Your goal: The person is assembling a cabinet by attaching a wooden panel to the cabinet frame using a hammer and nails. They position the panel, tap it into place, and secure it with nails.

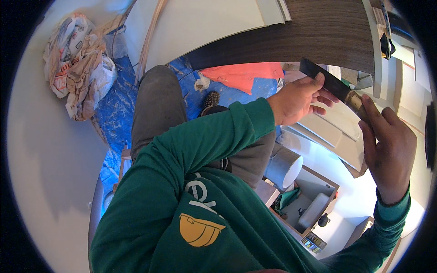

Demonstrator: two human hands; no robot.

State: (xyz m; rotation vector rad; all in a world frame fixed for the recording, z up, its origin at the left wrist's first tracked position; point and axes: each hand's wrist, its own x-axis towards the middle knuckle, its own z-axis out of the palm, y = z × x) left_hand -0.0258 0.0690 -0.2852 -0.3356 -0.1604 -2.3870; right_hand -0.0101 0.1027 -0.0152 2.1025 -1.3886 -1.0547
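A wide chisel [327,83] with a flat dark blade and a brass-coloured collar slants across the upper right. My right hand [387,141] is closed round its handle, with the index finger laid along it. The blade points up and left. My left hand [296,100] is beside the blade. Its thumb tip meets the blade's lower edge, and its other fingers are spread loosely below. Beyond the blade stands a dark wood-grain panel [291,41]. Part of the handle is hidden inside my right hand.
A blue sheet [116,88] covers the floor, with a pinkish-red sheet [246,75] on it. Crumpled bags and paper [82,68] lie at left. A white panel [200,27] leans ahead. A bucket [284,168] and an open box [314,200] with tools stand at lower right.
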